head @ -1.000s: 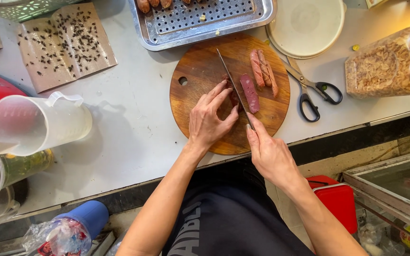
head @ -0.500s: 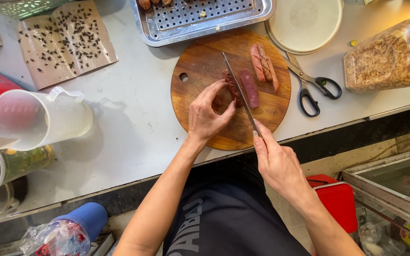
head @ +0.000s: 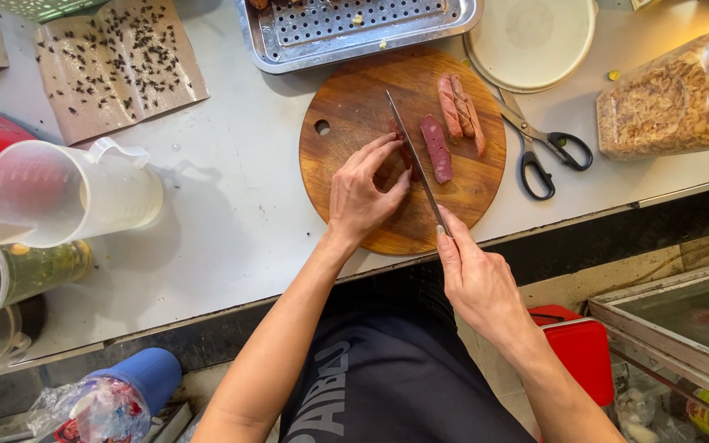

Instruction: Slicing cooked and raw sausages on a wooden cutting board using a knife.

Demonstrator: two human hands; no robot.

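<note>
The right hand (head: 479, 283) grips a knife (head: 413, 160) over the round wooden board (head: 354, 98); the left hand (head: 361, 193) presses fingertips onto what seems a sausage piece (head: 404, 152), mostly hidden.

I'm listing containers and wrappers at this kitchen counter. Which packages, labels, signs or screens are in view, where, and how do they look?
Clear plastic jar: on its side at the counter's right edge, full of pale brown flakes.
Crumpled plastic bag: bottom left, below the counter, clear with red and white inside.
Blue tub: beside that bag, round.
Shirt print: pale letters on dark cloth, bottom centre.
No signs or screens.
</note>
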